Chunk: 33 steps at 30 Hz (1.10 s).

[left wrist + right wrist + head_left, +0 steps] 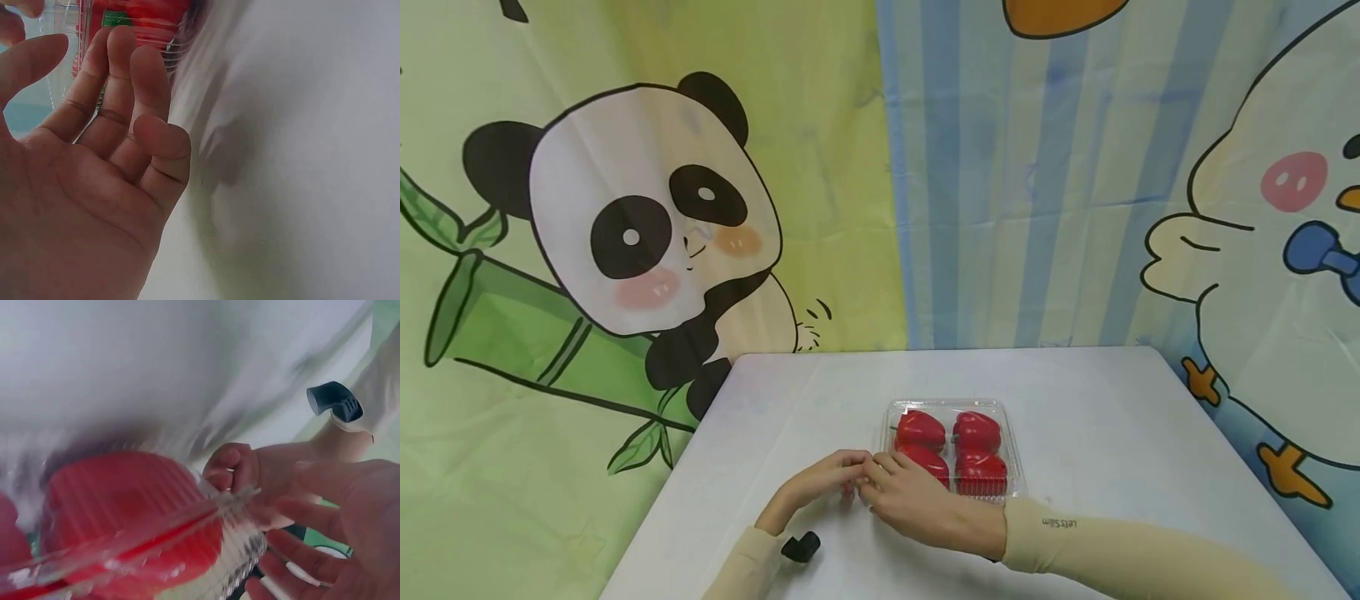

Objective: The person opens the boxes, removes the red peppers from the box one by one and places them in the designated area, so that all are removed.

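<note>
By a clear square plastic box (1013, 454) of red peppers (977, 432), left hand (822, 481) and right hand (912, 504) show loosely spread grip; lopsided prying could tip it.

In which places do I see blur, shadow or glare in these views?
Head: faint glints on the clear container; left wrist: a soft-edged dark shadow on the white table, beside the left hand; right wrist: the red pepper looks blurred.
</note>
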Tool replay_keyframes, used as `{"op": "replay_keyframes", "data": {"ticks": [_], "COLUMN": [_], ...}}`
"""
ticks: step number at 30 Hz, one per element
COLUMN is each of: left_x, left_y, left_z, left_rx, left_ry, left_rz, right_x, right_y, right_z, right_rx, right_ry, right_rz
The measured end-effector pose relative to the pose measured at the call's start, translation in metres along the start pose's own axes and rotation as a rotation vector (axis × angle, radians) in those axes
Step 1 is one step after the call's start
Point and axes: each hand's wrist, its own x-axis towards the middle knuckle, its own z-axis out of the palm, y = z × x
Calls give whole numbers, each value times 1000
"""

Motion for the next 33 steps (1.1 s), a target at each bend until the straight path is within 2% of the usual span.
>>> {"op": "replay_keyframes", "data": {"ticks": [5,12,18,25,33], "left_x": [-2,-3,-3,-5,-6], "left_y": [-2,-1,1,7,7], "left_z": [2,3,3,5,6], "left_rx": [-42,-129,-137,-138,-128], "left_ry": [-14,-59,-83,-93,-111], "left_rz": [-35,-40,-42,-44,-51], "right_x": [4,3,2,1,3], "right_y": [-7,-6,-4,-2,-1], "right_z": [7,11,13,11,10], "right_rx": [-26,-30,-23,-32,36], "right_ry": [30,23,43,-6,-73], "right_rz": [57,86,109,135,151]}}
